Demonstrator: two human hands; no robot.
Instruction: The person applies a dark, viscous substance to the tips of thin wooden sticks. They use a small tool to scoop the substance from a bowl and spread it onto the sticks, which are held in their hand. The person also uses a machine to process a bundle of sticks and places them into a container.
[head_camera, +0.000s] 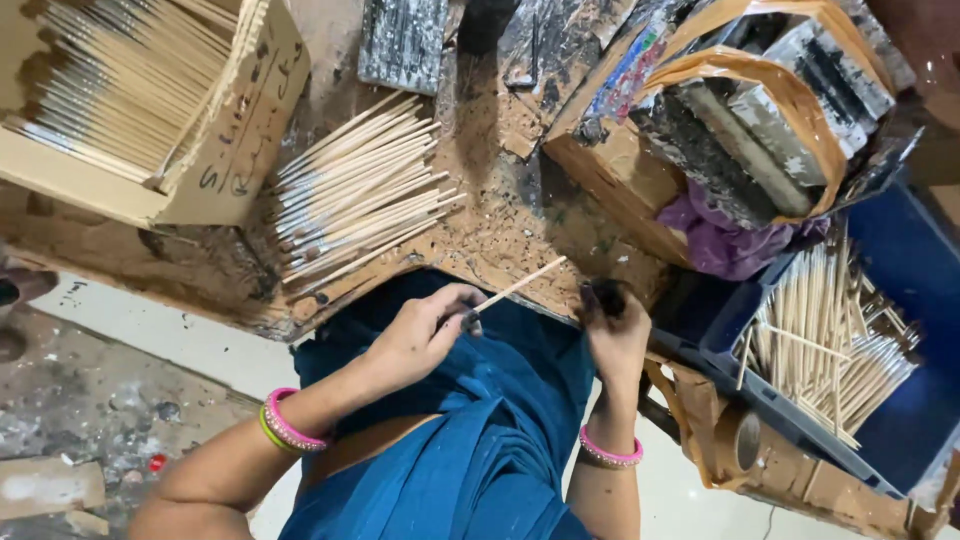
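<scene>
I see my left hand (415, 335) at the near edge of the desk (500, 225), its grip clenched on a thin wooden brush stick (520, 285) held by the dark ferrule end, the pale handle angling up and away over the desk edge. My right hand (615, 335) sits just beside it along the same edge, its grip pinched around a small dark tuft of bristles (603, 297). The two hands are near each other but apart.

Further in on the desk, left of my hands, lies a loose pile of brushes (355, 195), fanned out with the handles pointing right. At the far left corner a cardboard box (235, 130) holds more of them, packed flat. Off the right edge a blue crate (900, 270) carries bare wooden sticks (830, 340). A purple cloth (725, 240) is bunched against a tape-wrapped box (640, 170) near that corner.
</scene>
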